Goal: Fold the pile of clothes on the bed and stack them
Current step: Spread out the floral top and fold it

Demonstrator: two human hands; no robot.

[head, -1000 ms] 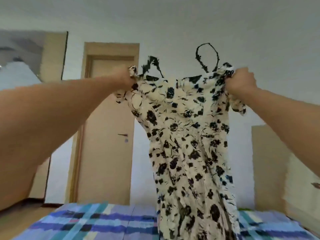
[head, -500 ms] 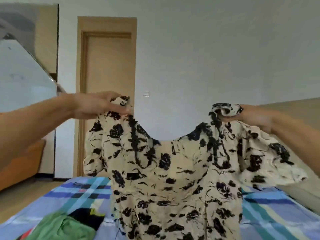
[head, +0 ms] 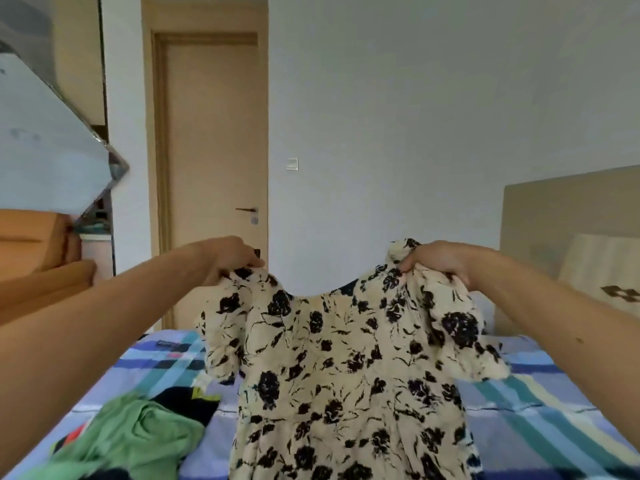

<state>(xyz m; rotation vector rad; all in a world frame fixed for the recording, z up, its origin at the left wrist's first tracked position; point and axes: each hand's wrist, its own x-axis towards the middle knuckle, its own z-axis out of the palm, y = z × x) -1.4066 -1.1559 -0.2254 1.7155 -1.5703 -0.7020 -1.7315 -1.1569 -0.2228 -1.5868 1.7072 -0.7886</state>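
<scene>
Two grips on floral dress | left hand pinches one shoulder, right hand clutches the other | dress hangs over bed, green garment lies unfolded at left | advice: keep shoulders level, taut; lay flat before folding.

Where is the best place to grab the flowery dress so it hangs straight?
Probably at its two shoulder corners, from above, one hand each. The dress hangs long below them, and the left hand and right hand pinching there spread it flat.
</scene>
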